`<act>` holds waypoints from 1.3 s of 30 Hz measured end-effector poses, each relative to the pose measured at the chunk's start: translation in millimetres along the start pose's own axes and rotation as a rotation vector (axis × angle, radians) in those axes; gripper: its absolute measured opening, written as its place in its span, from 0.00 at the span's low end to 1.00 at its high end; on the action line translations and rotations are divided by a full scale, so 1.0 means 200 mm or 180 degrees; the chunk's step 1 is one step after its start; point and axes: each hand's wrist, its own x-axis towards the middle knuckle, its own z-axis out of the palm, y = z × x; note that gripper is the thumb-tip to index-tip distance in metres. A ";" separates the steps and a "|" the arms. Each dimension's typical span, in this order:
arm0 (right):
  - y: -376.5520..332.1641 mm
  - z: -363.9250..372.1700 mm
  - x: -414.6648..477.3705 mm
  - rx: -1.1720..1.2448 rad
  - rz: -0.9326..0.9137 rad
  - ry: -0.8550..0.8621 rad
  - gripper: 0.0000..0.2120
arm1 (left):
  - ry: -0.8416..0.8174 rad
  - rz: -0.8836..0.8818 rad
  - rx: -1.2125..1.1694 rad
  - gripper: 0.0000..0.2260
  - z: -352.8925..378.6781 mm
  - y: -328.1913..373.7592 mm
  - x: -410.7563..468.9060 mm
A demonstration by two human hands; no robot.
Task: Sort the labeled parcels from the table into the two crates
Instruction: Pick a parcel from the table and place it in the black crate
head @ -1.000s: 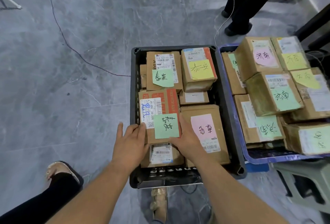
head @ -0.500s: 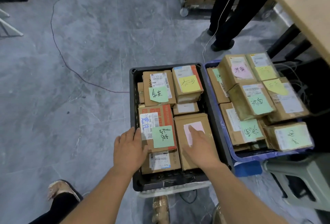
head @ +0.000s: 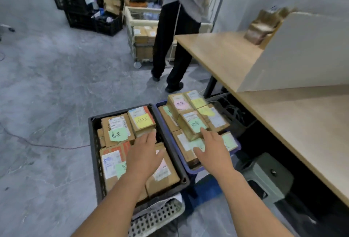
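A black crate [head: 93, 146] on the floor is packed with cardboard parcels bearing green, yellow and pink notes. Right of it a blue crate [head: 182, 158] holds a taller pile of labeled parcels [head: 192, 123]. My left hand [head: 144, 154] hovers with straight fingers over the black crate, above a parcel with a pink note [head: 163, 170]. My right hand [head: 212, 150] reaches with spread fingers over the blue crate, its fingertips near a parcel with a green note. Neither hand holds anything. A brown parcel [head: 261, 28] lies blurred at the far end of the wooden table [head: 287, 112].
A person in black trousers [head: 168, 48] stands beyond the crates beside a wheeled cart of boxes [head: 141, 38]. Stacked black crates [head: 75, 2] stand at the far left. A white panel [head: 302, 55] sits on the table. A grey stool [head: 266, 178] stands under the table's edge.
The view has tilted up, showing the table and the room. Both hands lifted off the parcels in the black crate; my right hand moved right over the blue crate, my left toward the middle.
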 end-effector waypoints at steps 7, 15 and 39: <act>0.38 -0.34 -0.36 -0.0040 0.0275 0.0577 0.31 | 0.0057 0.0677 0.0022 0.31 0.08 0.56 -0.13; 0.89 -0.64 -0.91 -0.0098 0.0684 0.0953 0.30 | -0.0003 0.1423 0.0263 0.28 0.29 1.20 -0.44; 2.11 -0.99 -2.34 -0.0244 0.2510 0.1742 0.24 | -0.0434 0.3308 0.0369 0.31 1.08 2.64 -1.30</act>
